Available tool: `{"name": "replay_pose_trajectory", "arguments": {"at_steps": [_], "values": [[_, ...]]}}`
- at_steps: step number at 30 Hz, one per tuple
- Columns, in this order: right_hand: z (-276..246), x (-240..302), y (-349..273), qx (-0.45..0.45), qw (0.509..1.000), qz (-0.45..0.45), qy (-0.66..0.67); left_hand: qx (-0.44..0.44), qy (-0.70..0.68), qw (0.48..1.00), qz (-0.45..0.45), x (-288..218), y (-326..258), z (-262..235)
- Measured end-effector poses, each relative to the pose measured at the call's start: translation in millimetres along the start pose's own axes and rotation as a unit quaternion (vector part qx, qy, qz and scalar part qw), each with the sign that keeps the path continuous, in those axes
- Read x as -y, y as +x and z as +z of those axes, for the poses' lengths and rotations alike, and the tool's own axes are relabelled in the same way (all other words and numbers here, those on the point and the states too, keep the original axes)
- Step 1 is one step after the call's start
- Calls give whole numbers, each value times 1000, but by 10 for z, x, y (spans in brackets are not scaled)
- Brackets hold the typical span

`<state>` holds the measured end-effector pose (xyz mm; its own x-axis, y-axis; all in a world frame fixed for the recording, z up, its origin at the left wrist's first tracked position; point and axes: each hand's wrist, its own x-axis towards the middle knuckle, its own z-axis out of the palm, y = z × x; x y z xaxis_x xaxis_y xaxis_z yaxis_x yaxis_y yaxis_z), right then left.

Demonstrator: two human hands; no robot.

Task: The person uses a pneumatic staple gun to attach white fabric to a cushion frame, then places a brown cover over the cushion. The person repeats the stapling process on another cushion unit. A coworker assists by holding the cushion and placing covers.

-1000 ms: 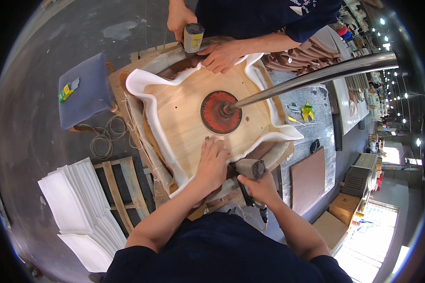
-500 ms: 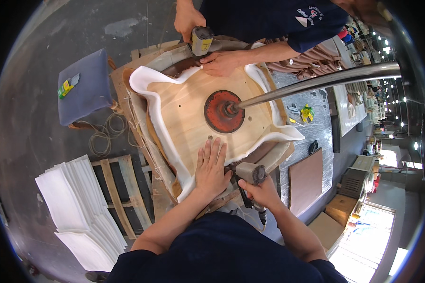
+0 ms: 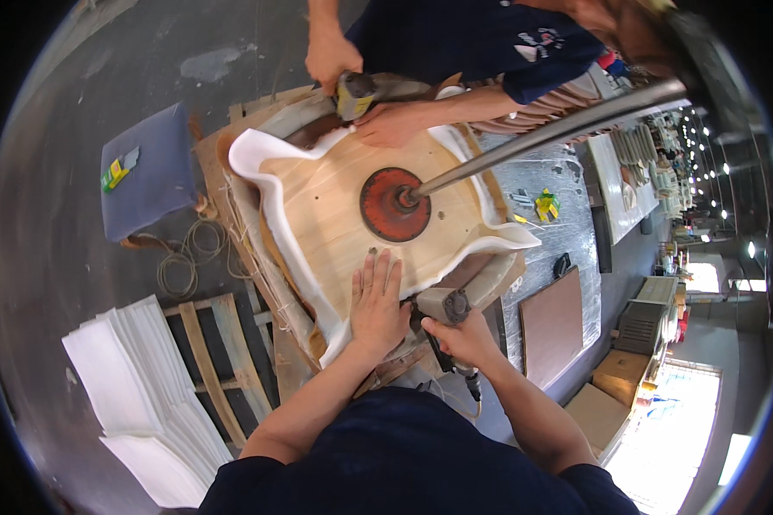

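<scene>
A curved light plywood panel (image 3: 335, 206) lies on white foam padding (image 3: 258, 163) over a wooden form. My left hand (image 3: 376, 302) presses flat on the panel's near edge, fingers spread. My right hand (image 3: 459, 339) grips a grey staple gun (image 3: 442, 307) at the foam's near rim. A round red clamp pad (image 3: 393, 204) on a long metal arm (image 3: 558, 129) bears on the panel's middle. Across the form, another person's hand (image 3: 391, 124) rests on the far edge, and their other hand (image 3: 331, 58) holds a yellow staple gun (image 3: 355, 94).
A stack of white foam sheets (image 3: 137, 395) lies on a wooden pallet (image 3: 210, 352) at the lower left. A blue padded stool (image 3: 146, 172) and coiled cord (image 3: 185, 257) sit to the left. A metal bench (image 3: 558, 223), brown board (image 3: 551, 326) and cardboard boxes (image 3: 614, 386) stand right.
My left hand stays flat on the panel and my right keeps the staple gun at the rim. The other person's hands and tool have shifted along the far edge.
</scene>
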<state>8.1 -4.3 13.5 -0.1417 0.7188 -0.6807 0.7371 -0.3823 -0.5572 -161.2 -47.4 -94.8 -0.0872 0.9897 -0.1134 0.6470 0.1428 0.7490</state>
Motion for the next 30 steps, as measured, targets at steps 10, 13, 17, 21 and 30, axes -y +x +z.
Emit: {"name": "replay_pose_trajectory", "arguments": {"at_steps": [10, 13, 17, 21, 30], "values": [[51, -728, -586, -111, 983, -31, 144, -16, 50, 998, 17, 2, 36, 48], [38, -920, -747, -142, 975, -25, 170, 16, 84, 993, 80, -128, 34, 22], [67, -1081, -897, -161, 961, -36, 220, 93, 93, 966, 223, -314, 28, 168], [78, -1171, -992, -160, 966, -25, 202, 78, 131, 960, 236, -298, -11, 381], [171, -1325, -830, -181, 941, -57, 279, 27, 11, 988, 149, -238, -384, -423]]}}
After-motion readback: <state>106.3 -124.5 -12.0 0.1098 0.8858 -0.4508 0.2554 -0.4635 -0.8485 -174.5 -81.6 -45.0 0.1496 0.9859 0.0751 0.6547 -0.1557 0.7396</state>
